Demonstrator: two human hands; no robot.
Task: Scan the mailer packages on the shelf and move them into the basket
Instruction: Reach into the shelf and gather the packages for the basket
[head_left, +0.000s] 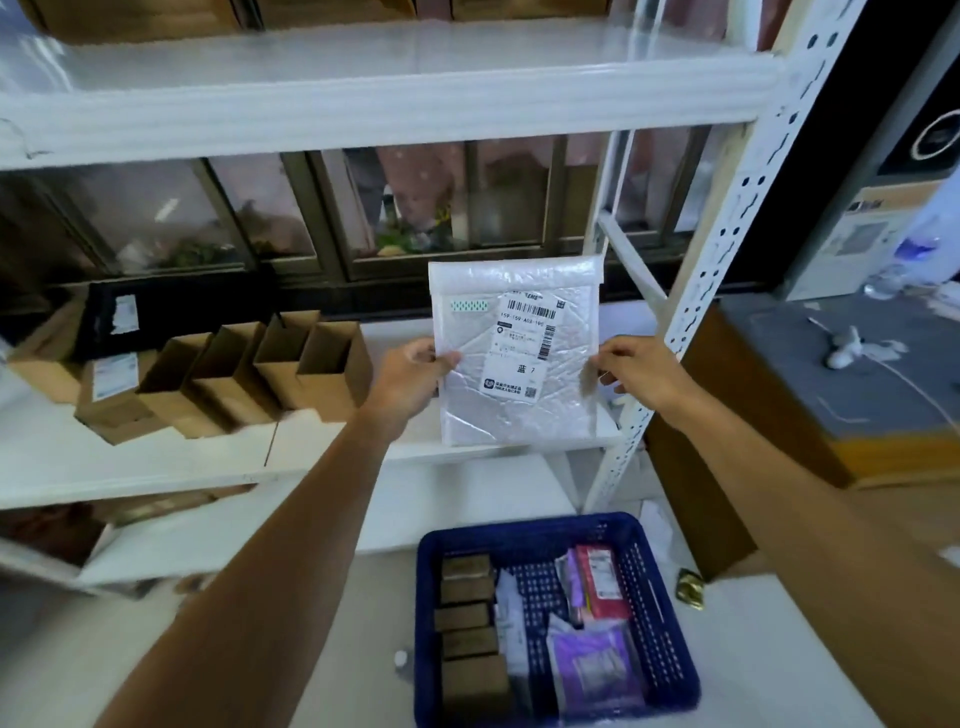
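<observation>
Hands (410, 382) (641, 374) outstretched, pinching mailer (519, 415)

White mailer (519, 415), green-patterned tape strip (470, 305); blue perforated basket (660, 613); brown boxes (270, 364).

The mailer (519, 415) stood upright before the shelf (156, 457), held between the left grip (410, 379) and the right grip (641, 371). Cartons (270, 374) sat on the shelf to its left. The basket (524, 527) lay below, with small boxes (467, 623) along its left side and packets (592, 665) on its right.
</observation>
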